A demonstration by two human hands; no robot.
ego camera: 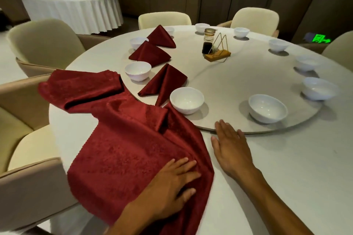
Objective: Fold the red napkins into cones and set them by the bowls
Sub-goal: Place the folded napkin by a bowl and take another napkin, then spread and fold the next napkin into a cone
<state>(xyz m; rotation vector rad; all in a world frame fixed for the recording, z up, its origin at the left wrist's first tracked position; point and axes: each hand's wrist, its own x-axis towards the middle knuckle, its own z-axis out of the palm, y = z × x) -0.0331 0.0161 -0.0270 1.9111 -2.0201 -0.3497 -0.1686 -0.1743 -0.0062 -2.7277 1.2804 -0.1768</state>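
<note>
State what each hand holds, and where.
Nothing is gripped. The left hand lies flat on the unfolded red napkin's near edge; the right hand rests open on the table.

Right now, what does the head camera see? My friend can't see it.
The left hand presses flat on loose red napkins at a round table's edge, while the right hand touches the turntable. Three folded napkin cones stand by white bowls on the turntable.

No readable text, label, brand or number anywhere. Green lit sign point(319, 39) low on far right wall: glowing shapes only, too blurred to read. Bottle point(208, 41) at bench centre: no legible label. Bowls, napkins, chairs unmarked.
</note>
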